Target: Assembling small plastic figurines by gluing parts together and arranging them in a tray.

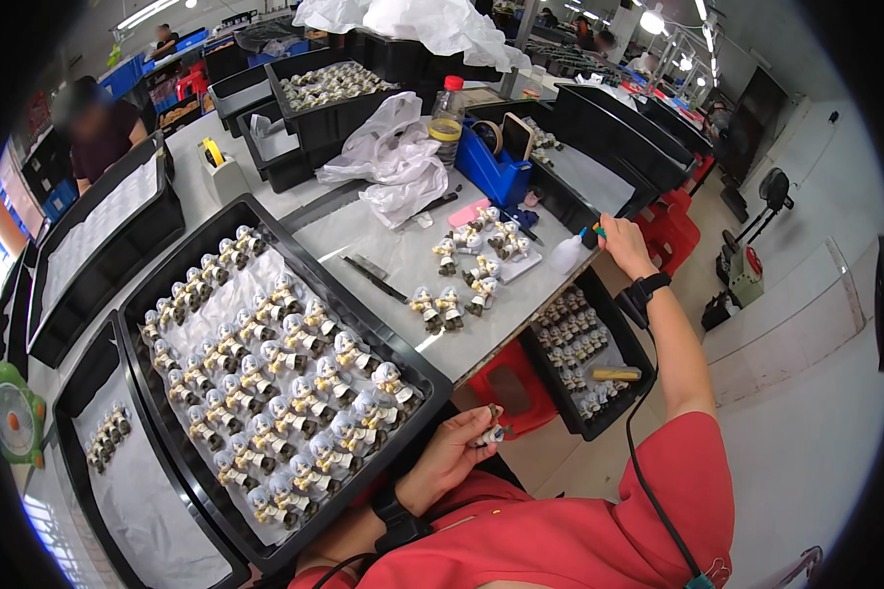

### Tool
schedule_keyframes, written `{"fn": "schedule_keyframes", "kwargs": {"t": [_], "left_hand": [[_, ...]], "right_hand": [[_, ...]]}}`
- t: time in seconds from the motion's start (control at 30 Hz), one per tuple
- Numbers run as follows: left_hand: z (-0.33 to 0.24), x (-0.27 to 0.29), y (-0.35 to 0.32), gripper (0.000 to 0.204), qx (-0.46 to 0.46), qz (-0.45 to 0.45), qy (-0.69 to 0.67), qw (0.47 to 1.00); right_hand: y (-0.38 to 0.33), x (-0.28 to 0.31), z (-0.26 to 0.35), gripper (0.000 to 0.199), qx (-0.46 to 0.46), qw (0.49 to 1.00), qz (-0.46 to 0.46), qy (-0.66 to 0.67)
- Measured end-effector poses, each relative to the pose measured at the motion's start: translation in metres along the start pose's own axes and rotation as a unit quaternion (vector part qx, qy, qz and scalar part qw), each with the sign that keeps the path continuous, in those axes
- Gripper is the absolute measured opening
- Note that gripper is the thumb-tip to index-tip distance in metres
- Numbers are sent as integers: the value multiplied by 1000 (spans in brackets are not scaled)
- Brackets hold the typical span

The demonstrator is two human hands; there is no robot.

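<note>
Low in front of me, my left hand (450, 447) pinches a small figurine (489, 435), partly hidden by the fingers. Out to the right, at the table's edge, my right hand (627, 245) is closed around a small dark-and-green item (591, 236) whose kind I cannot make out. Just left of it stands a white squeeze bottle (566, 255) with a blue tip. Several white-haired figurines (449, 308) lie in a loose group on the table. A large black tray (440, 378) at my left holds rows of similar figurines on a white liner.
Another black tray (587, 432) of figurines sits below the table's right edge, with a yellow block in it. A blue holder (491, 167), a red-capped bottle (446, 123) and crumpled plastic (388, 152) stand farther back. A green fan (14, 417) is far left; a person (103, 133) sits beyond.
</note>
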State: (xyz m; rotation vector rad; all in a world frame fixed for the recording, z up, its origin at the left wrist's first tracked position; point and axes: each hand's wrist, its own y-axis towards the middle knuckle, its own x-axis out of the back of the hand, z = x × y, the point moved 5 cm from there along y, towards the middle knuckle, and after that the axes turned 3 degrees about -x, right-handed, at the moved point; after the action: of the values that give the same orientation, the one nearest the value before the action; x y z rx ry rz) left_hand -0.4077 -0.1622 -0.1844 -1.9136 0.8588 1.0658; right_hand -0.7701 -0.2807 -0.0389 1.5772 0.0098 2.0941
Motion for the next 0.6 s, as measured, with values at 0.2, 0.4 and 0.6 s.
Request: {"fn": "schedule_keyframes", "kwargs": {"t": [0.2,0.4,0.6], "left_hand": [[0,1,0,24,-1,5,-3,1000],[1,0,1,23,2,11,-4,1000],[1,0,2,23,0,5,-4,1000]], "right_hand": [[-3,6,12,59,4,1000,2,15],[0,1,3,59,-2,1000,12,7],[1,1,2,51,72,997,-13,-39]]}}
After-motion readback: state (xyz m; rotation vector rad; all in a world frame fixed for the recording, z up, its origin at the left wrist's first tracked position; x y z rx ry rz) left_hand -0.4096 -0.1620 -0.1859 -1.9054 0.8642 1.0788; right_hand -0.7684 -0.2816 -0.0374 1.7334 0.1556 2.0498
